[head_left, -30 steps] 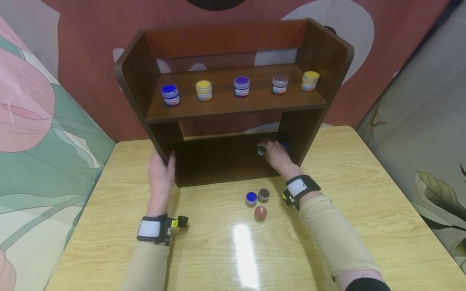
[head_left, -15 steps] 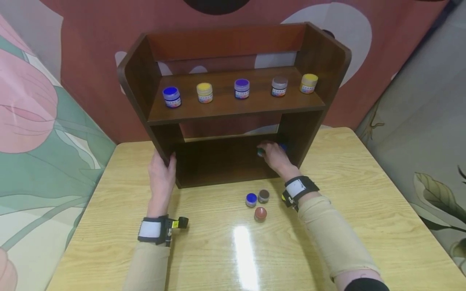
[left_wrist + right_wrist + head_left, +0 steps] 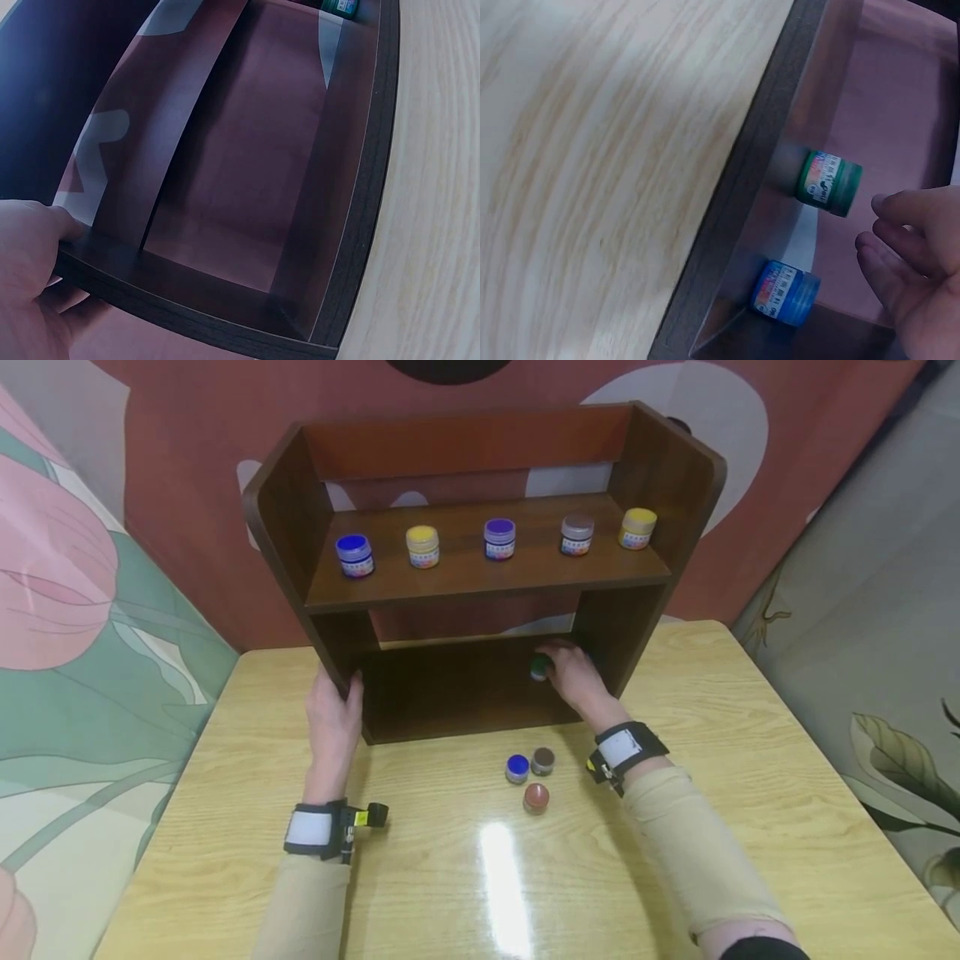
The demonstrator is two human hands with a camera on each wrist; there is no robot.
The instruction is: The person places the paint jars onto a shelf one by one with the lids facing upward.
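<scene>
My left hand (image 3: 333,718) grips the left side panel of a dark brown wooden shelf (image 3: 450,689). In the left wrist view the thumb (image 3: 64,223) lies on the inner side of that panel and the fingers pass behind it. My right hand (image 3: 577,681) is inside the lower compartment, near its right end. A green paint jar (image 3: 829,184) stands there upright on the bottom board. In the right wrist view the fingertips are just off its lid, with a gap between. Beside it, closer to the right side panel, stands a blue paint jar (image 3: 786,292), hidden behind the hand in the head view.
On the upper shelf several paint jars stand in a spaced row, from a blue jar (image 3: 355,556) to a yellow jar (image 3: 637,529). On the table (image 3: 435,860), in front, are a blue jar (image 3: 517,768), a dark brown jar (image 3: 543,761) and a reddish-brown jar (image 3: 536,797).
My right hand has let go of the green paint jar and drawn slightly right, so more of the jar shows. The left hand keeps its grip on the shelf.
</scene>
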